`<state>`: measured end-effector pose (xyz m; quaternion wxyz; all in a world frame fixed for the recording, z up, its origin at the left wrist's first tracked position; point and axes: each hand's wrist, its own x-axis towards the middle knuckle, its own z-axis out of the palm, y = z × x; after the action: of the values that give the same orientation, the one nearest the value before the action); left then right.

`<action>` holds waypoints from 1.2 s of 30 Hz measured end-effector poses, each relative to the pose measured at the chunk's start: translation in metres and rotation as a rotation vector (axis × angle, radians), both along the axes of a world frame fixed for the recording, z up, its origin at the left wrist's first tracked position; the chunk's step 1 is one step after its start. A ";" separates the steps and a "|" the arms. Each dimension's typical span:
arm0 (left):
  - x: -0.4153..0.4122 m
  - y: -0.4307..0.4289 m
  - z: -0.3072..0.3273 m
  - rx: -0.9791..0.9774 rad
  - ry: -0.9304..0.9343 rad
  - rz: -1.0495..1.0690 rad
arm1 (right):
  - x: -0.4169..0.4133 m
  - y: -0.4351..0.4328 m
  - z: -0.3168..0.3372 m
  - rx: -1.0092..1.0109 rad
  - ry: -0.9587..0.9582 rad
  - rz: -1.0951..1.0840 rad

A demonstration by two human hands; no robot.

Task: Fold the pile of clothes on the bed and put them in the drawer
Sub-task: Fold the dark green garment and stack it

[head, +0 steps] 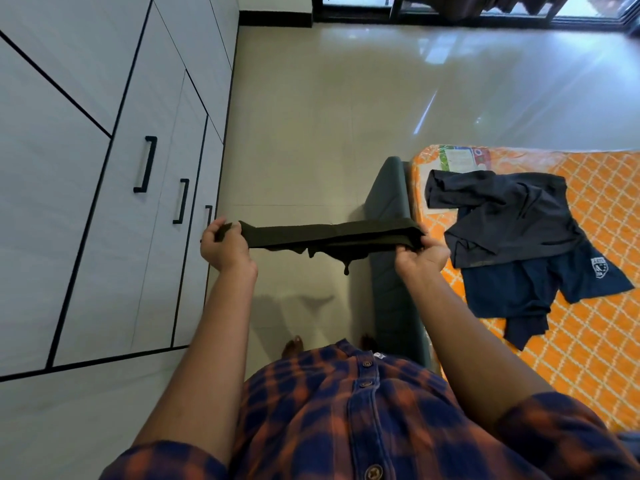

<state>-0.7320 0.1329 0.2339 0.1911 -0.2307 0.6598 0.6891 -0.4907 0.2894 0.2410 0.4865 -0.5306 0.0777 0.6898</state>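
Plaid shirt (381,427), dark garment (329,233), footboard (388,202), wardrobe (104,168)

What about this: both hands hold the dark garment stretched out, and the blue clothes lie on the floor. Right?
Wrong place: the head view shows the blue clothes on the orange bed. The left hand and right hand do hold the dark garment stretched out.

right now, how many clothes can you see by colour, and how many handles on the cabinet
dark olive garment, stretched between left hand and right hand: 1
dark grey garment on the bed: 1
navy garment with a crest, on the bed: 1 (folds may hide more)
black cabinet handles: 3
Total: 6 (3 clothes, 3 handles)
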 end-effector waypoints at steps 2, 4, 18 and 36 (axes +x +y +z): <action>0.000 -0.002 0.006 -0.020 0.106 -0.130 | 0.001 -0.006 -0.001 0.010 0.019 -0.043; 0.003 -0.003 0.011 -0.039 0.203 -0.301 | -0.006 -0.004 -0.001 -0.005 -0.053 0.014; 0.039 0.005 0.026 -0.022 0.294 -1.078 | -0.091 -0.056 0.053 1.133 -0.988 1.246; 0.026 0.008 0.041 0.191 -0.076 -0.817 | -0.055 -0.116 -0.018 0.312 -0.809 1.304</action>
<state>-0.7064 0.1413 0.2752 0.4935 0.0435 0.6227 0.6057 -0.5453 0.1732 0.2227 0.0425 -0.6048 -0.5309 0.5921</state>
